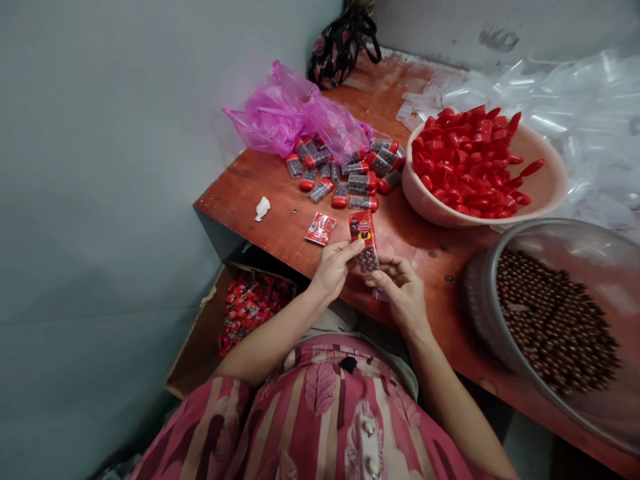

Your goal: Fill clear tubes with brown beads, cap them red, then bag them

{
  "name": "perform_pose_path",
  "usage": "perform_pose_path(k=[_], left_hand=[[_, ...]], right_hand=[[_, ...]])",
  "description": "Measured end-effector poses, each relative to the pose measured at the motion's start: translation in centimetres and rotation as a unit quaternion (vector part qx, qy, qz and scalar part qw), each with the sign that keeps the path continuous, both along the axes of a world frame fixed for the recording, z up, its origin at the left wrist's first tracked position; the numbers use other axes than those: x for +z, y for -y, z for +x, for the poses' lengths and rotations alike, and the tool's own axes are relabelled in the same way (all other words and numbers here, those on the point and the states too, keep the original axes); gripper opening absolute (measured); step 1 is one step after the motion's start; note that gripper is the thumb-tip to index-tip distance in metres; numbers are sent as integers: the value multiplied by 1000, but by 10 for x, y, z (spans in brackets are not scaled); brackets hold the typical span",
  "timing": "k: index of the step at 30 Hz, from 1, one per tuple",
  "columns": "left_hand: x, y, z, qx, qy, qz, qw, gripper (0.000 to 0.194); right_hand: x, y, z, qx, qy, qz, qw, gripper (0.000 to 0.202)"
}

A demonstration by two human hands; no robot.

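Above the table's near edge, a small clear pack of brown candy balls (369, 260) with a red printed label is held upright. My left hand (333, 270) pinches its left side, the thumb lying across the label. At its lower right corner, my right hand (403, 292) closes thumb and fingers on it. A bit of clear plastic shows below the right fingers; I cannot tell what it is. A stack of red printed labels (321, 229) lies just beyond my left hand. Farther back sit several filled containers with red caps (320, 191).
A pink bowl (543, 160) of red caps and a grey basin (500, 243) of brown balls stand right. Behind are clear empty containers (595, 120), a pink plastic bag (280, 110) and a dark floral bag (334, 53). A cardboard box (197, 337) of red packs sits below left.
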State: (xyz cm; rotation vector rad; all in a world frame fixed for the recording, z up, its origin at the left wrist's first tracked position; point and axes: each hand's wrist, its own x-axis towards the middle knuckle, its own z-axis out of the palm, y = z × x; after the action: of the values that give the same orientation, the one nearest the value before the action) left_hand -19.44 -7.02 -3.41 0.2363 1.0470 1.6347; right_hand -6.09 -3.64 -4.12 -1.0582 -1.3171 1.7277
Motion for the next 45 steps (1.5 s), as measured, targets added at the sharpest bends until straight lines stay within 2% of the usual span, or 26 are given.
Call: perform_pose_path(k=[3,7,9,17,21,26,28,34,37,39,41,45], left_hand=[[2,-3,4,2,46,13,999,31],[2,-6,5,23,59,2,998,38],[0,-7,4,19,48,-6,999,40],[0,-6,1,-35,29,-11,999,36],[2,-5,1,-59,33,-1,998,35],[0,-1,1,-117,84,52,988,42],[0,-2,1,-104,76,40,991,42],[-1,0,15,-21,7,-1,1000,36],[0,5,23,15,-47,-2,999,30],[3,7,24,16,-76,2,997,27],[6,7,22,12,-68,10,998,28],[9,3,20,9,7,1,1000,35]], right_hand=[[-2,11,-1,-28,6,-34,999,33],[-3,15,-6,-68,29,30,997,30],[-4,15,-7,-74,35,39,996,29],[-15,16,-2,-78,-37,-53,995,28],[-9,19,-6,-89,-95,-97,987,27],[-3,23,-6,-98,-129,-85,983,23],[-4,23,-4,-100,-114,-80,985,22],[-9,24,0,-143,-17,-2,990,23],[-8,24,-1,-128,-73,-79,986,24],[-6,24,-1,-112,-104,-124,981,25],[-6,26,1,-110,-78,-95,986,24],[-7,32,6,-150,50,76,984,21]])
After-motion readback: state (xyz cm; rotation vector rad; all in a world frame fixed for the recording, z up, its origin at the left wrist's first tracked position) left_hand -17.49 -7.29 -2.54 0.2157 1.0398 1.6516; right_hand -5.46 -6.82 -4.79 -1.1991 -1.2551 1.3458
